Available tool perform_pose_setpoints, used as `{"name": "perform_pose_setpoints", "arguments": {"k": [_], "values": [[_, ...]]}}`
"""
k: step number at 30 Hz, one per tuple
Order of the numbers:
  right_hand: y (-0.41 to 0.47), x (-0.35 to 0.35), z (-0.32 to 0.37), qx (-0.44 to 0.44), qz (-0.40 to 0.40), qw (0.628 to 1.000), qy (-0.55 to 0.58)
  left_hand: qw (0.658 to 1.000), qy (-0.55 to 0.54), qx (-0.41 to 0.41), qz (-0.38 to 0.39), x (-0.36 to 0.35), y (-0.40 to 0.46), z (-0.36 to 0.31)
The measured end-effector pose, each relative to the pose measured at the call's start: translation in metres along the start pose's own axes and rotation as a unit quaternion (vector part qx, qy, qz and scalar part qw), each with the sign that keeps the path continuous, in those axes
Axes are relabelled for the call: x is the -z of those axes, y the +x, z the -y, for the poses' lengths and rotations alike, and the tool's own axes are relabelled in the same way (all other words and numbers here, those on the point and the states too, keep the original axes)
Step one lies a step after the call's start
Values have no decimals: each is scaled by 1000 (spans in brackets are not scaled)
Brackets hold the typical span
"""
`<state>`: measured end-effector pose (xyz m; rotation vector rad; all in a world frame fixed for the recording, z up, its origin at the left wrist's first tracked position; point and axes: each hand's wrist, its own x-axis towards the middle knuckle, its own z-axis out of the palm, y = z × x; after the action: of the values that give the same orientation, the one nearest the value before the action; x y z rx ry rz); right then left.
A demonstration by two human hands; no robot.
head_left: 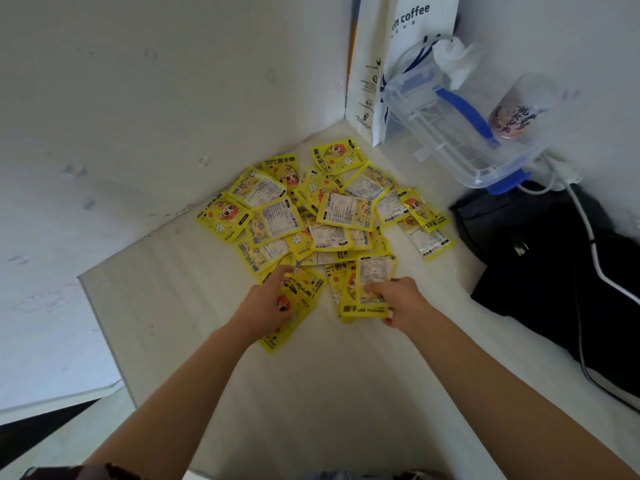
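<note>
R hand (401, 299) pinching sachet stack (367, 287), long axis pointing away. L hand (263, 303) curled on another sachet (306, 293). Pile (329, 216) just ahead, both hands equally near.

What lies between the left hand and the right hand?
Head view: only yellow packets, the ones under the left hand and in the right hand, with a thin strip of bare table between them.

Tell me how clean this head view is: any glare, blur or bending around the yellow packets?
Head view: soft even light, no glare on the yellow packets; wide-angle bending bows the table edges and walls; small print blurs near the left hand and right hand.
</note>
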<state>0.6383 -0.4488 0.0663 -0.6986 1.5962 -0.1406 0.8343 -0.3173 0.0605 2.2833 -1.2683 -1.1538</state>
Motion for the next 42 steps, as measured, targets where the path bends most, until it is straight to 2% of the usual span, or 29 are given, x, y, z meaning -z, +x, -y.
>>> {"name": "perform_pose_setpoints", "arguments": {"k": [5,12,16,19,28,35,40,42], "values": [[-6,19,8,18,25,999,-29,998,-15,32,-56,30,9,9],[2,14,50,146,42,977,-149,994,61,0,-88,76,49,-2],[13,3,88,226,59,934,-271,991,94,-31,-91,91,77,-11],[26,-5,113,266,52,894,-357,991,116,-31,-63,97,97,-13],[69,-20,161,298,45,784,-543,975,216,-45,-40,99,137,-12],[85,-36,161,314,57,721,-615,970,232,-47,-47,94,146,-9],[88,-41,155,324,56,688,-647,973,224,-30,-57,92,147,-10],[86,-41,153,329,35,687,-647,976,212,-16,-55,91,148,-9]]}}
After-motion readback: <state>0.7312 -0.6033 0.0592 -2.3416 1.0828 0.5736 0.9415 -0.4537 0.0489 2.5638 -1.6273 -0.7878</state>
